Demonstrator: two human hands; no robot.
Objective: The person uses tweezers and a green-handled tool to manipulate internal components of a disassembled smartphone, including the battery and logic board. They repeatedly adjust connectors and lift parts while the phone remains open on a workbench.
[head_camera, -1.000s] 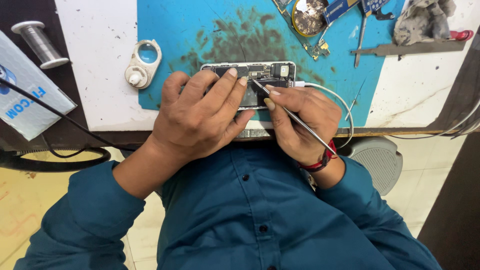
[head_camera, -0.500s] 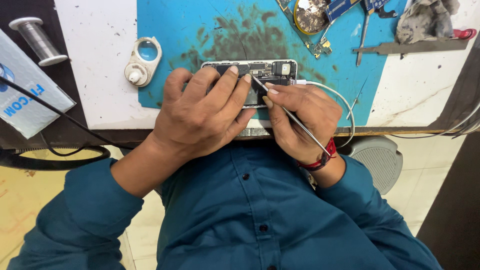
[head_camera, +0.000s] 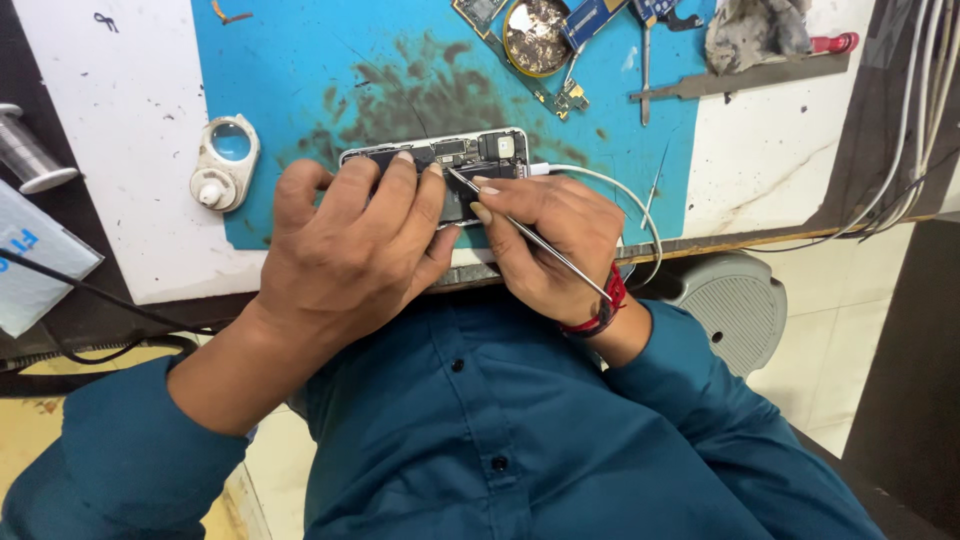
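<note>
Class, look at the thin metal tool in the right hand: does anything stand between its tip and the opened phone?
Nothing visible does: the thin metal tool in the right hand already reaches the opened white-edged phone; the left hand presses beside it.

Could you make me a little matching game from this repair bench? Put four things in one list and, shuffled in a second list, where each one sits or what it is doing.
Things:
1. opened phone
2. thin metal tool
3. magnifier loupe
4. wire spool

Places or states:
A. at the far left edge of the bench
B. on the blue mat, pressed down under the left hand
C. held in the right hand, tip in the phone
D. at the mat's left edge, untouched

Pairs: 1-B, 2-C, 3-D, 4-A
</note>
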